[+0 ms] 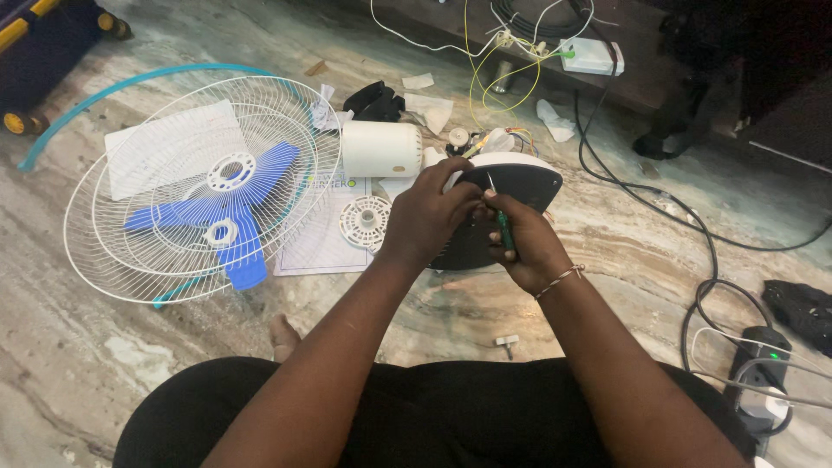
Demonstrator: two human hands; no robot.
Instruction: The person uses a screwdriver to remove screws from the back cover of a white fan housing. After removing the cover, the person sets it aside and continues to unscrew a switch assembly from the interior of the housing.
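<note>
My right hand [527, 244] grips a green-handled screwdriver [503, 229], its thin tip pointing up against the dark underside of a round fan base [529, 180] with a white rim. My left hand [431, 213] rests on the left part of that base, fingers curled near the screwdriver tip. The base stands tilted on the marble floor between my hands. A white cylindrical motor cover [380, 149] lies just left of it.
White wire fan guards [186, 130] with blue blades [234, 208] lie at left on a paper sheet, a small white disc [364, 220] beside them. Yellow and white wires [498, 61], black cables [685, 217], a power strip [761, 368] at right, a small screw part [507, 343] near my knee.
</note>
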